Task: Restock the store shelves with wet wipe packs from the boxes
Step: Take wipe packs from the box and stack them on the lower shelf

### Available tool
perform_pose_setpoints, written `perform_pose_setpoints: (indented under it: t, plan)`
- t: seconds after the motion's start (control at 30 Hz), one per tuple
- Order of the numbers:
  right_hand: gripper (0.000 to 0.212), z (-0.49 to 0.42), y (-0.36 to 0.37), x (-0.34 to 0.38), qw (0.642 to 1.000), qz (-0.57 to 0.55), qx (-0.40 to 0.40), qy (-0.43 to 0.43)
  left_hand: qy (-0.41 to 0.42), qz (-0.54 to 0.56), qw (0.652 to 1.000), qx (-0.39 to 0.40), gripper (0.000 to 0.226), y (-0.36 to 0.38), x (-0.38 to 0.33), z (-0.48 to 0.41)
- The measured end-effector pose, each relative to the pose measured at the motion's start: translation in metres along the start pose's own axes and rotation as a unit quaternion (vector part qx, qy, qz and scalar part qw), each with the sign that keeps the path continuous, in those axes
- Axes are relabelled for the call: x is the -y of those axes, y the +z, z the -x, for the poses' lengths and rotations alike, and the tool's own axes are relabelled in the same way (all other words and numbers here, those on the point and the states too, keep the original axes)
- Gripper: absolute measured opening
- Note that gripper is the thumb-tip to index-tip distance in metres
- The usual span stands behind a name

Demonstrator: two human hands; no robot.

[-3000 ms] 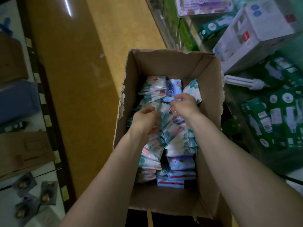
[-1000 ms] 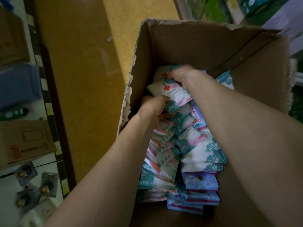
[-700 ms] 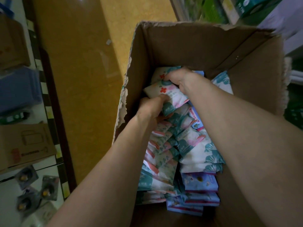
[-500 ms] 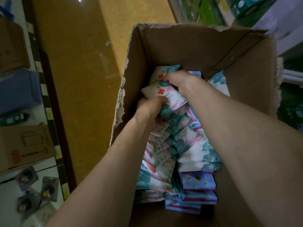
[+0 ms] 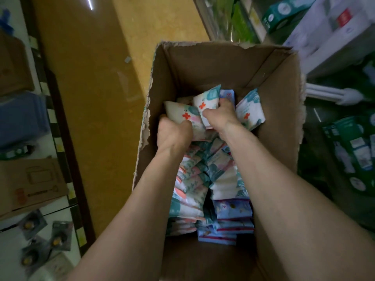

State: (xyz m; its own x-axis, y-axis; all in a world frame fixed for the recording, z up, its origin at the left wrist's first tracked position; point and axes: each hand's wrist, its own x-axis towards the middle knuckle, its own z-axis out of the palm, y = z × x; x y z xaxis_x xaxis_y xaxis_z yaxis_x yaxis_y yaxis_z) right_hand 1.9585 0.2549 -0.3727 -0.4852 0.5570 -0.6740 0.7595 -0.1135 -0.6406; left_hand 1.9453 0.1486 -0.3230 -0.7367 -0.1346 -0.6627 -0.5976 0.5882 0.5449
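Hands sit higher vs. before. Left hand (image 5: 173, 134) fingers curl round a white red-cross wet wipe pack (image 5: 179, 114), right hand (image 5: 219, 116) grips a 2nd pack (image 5: 207, 98), inside brown cardboard box (image 5: 203, 63). Next: lift out, onto shelf (image 5: 205, 17).

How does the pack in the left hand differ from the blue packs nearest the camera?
The held pack, gripped by the left hand, is white with teal print and a red cross; the blue packs are lavender-blue with red edges. The held pack is raised at the far end; the blue packs lie stacked, untouched. Both are inside the box.
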Motion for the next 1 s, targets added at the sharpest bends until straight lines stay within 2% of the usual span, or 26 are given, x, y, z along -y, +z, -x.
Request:
perform_pose_setpoints:
  t: [0.17, 0.4, 0.6, 0.73, 1.0]
  plan:
    - [0.018, 0.052, -0.028, 0.022, 0.995, 0.064, -0.042, -0.070, 0.025, -0.040, 0.999, -0.003, 0.046, -0.023, -0.015, 0.031]
    - [0.021, 0.143, -0.050, 0.055, 0.984, 0.073, -0.054, -0.151, 0.045, -0.038, 0.998, 0.004, 0.041, -0.071, -0.025, 0.087]
    - [0.018, 0.234, -0.036, 0.051, 0.976, 0.023, -0.037, -0.215, 0.096, 0.021, 0.991, -0.088, 0.036, -0.131, 0.002, 0.135]
    - [0.017, 0.285, -0.003, 0.064, 0.966, 0.002, 0.002, -0.258, 0.134, 0.052, 0.976, -0.163, 0.019, -0.187, 0.021, 0.159]
    - [0.025, 0.420, 0.090, 0.099, 0.916, 0.014, 0.124, -0.382, 0.154, 0.134, 0.922, -0.329, 0.034, -0.342, 0.078, 0.228]
